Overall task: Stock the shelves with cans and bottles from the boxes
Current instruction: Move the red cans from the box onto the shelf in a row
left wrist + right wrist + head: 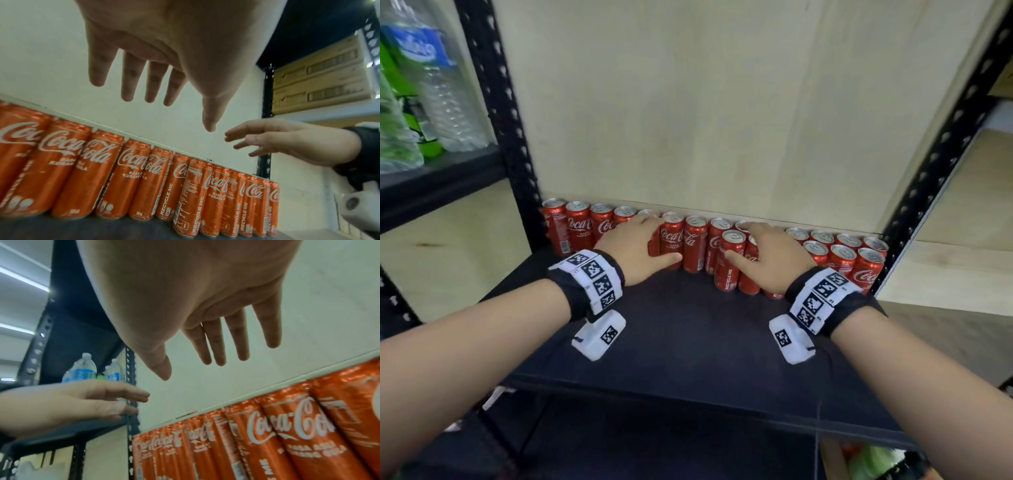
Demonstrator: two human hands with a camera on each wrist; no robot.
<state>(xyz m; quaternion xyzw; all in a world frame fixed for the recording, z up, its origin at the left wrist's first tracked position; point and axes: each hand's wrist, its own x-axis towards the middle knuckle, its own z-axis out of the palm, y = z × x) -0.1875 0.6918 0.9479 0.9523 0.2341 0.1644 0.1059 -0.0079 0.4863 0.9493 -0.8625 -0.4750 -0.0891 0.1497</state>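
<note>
A long row of red Coca-Cola cans (695, 246) stands along the back of the black shelf (681, 335). A shorter second row (842, 257) stands in front of it at the right. My left hand (640, 240) hovers over the left-centre cans, and my right hand (767, 250) over the front cans near the middle. The left wrist view shows the left hand (164, 65) with straight, spread fingers above the cans (133, 178), holding nothing. In the right wrist view the right hand (205, 305) is equally flat and empty above the cans (267, 443).
Black perforated uprights (496, 102) (945, 154) frame the bay, with a pale wooden back panel (688, 102) behind. Water bottles (445, 89) and green bottles (393, 137) stand on the neighbouring shelf at left. Cardboard boxes (318, 81) sit on a shelf to the right.
</note>
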